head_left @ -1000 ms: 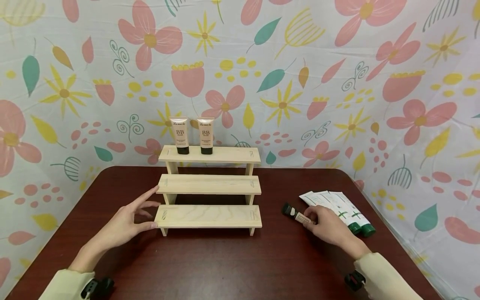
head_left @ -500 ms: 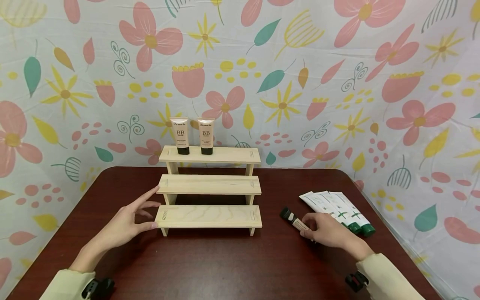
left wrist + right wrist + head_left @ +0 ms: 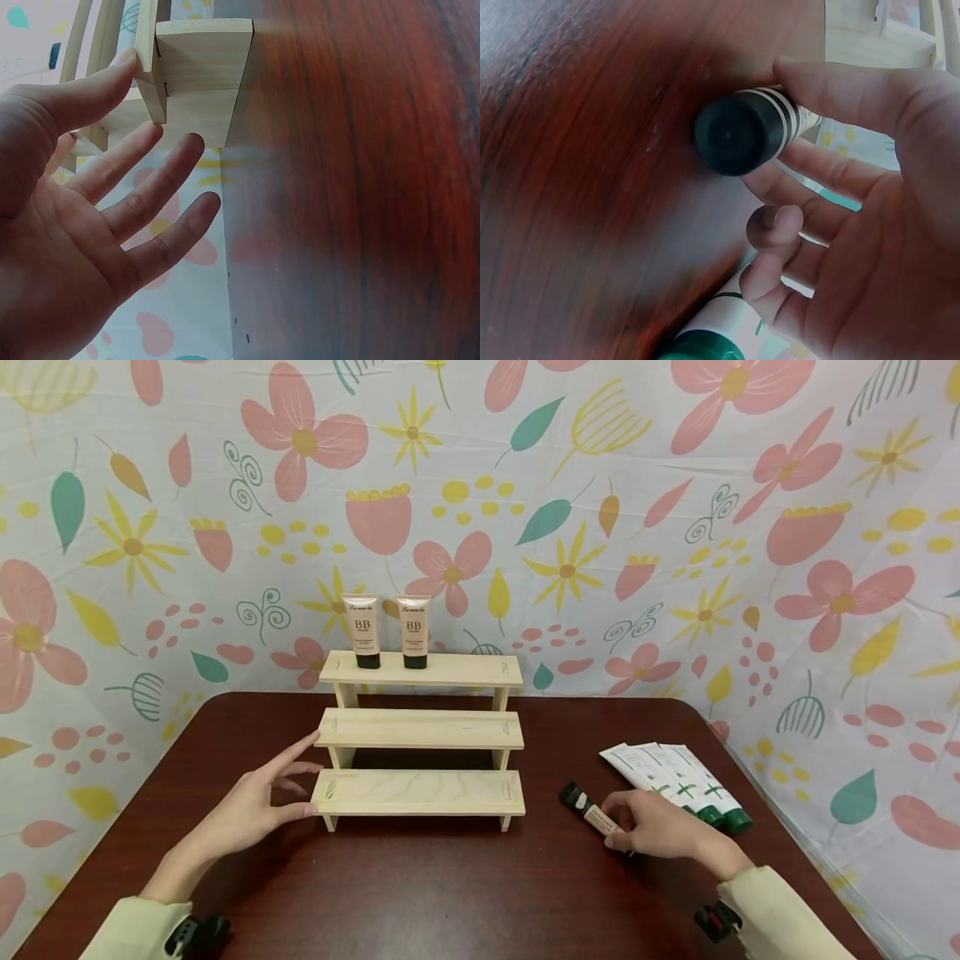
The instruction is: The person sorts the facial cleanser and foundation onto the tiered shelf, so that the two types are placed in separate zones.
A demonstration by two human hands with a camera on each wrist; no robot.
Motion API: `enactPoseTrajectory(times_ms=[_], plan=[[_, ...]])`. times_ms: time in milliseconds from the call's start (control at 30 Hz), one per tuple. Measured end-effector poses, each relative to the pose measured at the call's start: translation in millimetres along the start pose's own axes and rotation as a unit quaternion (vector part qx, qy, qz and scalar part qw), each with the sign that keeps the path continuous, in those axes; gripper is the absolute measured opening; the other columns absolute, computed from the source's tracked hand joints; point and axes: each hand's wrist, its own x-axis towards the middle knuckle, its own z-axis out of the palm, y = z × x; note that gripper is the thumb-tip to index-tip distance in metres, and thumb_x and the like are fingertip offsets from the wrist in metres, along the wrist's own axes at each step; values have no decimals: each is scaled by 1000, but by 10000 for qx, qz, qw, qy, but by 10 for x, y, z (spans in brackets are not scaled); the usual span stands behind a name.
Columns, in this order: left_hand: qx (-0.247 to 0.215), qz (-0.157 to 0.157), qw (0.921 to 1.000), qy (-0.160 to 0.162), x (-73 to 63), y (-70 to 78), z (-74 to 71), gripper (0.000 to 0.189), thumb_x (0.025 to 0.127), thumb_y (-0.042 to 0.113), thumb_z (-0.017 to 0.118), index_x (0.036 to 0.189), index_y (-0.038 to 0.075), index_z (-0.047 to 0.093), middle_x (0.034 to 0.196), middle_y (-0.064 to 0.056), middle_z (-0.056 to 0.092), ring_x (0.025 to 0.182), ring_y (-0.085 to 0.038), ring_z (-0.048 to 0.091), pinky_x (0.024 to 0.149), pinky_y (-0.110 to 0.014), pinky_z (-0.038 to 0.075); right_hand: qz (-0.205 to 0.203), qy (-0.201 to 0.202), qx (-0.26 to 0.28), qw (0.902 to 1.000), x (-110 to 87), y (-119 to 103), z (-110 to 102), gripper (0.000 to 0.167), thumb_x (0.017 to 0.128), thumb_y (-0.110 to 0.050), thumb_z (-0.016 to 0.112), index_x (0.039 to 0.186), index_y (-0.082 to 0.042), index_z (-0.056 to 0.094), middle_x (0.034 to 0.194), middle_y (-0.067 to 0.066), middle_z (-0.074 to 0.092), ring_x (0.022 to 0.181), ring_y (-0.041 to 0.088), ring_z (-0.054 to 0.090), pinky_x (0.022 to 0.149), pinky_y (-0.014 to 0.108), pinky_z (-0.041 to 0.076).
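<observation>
My right hand pinches a small slim tube between thumb and fingers, low over the table. The tube has a black end with a pale patch, a beige printed label, and a round black cap that faces the right wrist camera. At the left end of a three-tier wooden display stand, my left hand has its fingers spread. Its thumb touches the bottom tier's edge and its index fingertip is at the middle tier. Two BB cream tubes stand upright on the top tier, caps down.
Several white tubes with green caps lie side by side just beyond my right hand. The dark red wooden table reaches back to a flower-print cloth behind the stand.
My right hand has shifted slightly toward me with the slim tube, and more of its label shows. The left hand stays in place against the stand.
</observation>
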Motion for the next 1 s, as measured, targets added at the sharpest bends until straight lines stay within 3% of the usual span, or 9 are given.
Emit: enactPoseTrajectory(times_ms=[533,1000], plan=[[12,-22,10000,3,2,1,4,105,87,2,87,169,28,27,135,-18,66,99,-31,73,84,-52,58,78,-131,57,9999,42,-128,65,23,90,-24,84,100,-12,68,66,-5,53,55,7,44,55,27,37],[-13,58,10000,44,-7,34,-20,104,87,3,87,169,25,27,134,-19,67,97,-30,73,83,-51,59,-30,239,-107,9997,69,-141,117,21,93,-28,83,100,-15,68,67,-8,60,55,7,53,53,27,42]])
